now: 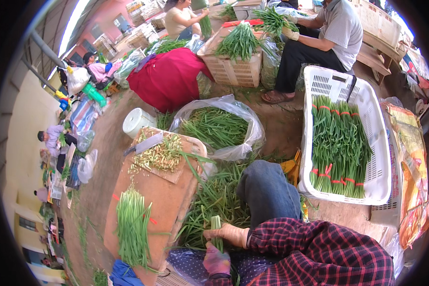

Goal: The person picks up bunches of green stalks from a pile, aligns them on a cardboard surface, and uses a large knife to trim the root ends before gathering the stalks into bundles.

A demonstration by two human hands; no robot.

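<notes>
Low in the view, my right hand (231,235), in a tan glove, grips a small bunch of green garlic chives (215,222) with its pale cut ends pointing up. My left hand (216,260), in a pink, stained glove, closes around the same bunch just below. Loose chives (221,193) lie heaped beyond my hands, beside my denim-covered knee (268,189). To the left is a brown board (161,200) on a crate. A larger chive bundle (133,228) rests on it, over a red tie (153,221).
A cleaver (146,143) lies on chopped stem ends (161,155) at the board's far end. Beyond stands an open plastic bag of chives (218,128) and a white bucket (138,121). At right, a white crate (380,157) holds tied bundles (339,143). A seated person (321,43) works ahead.
</notes>
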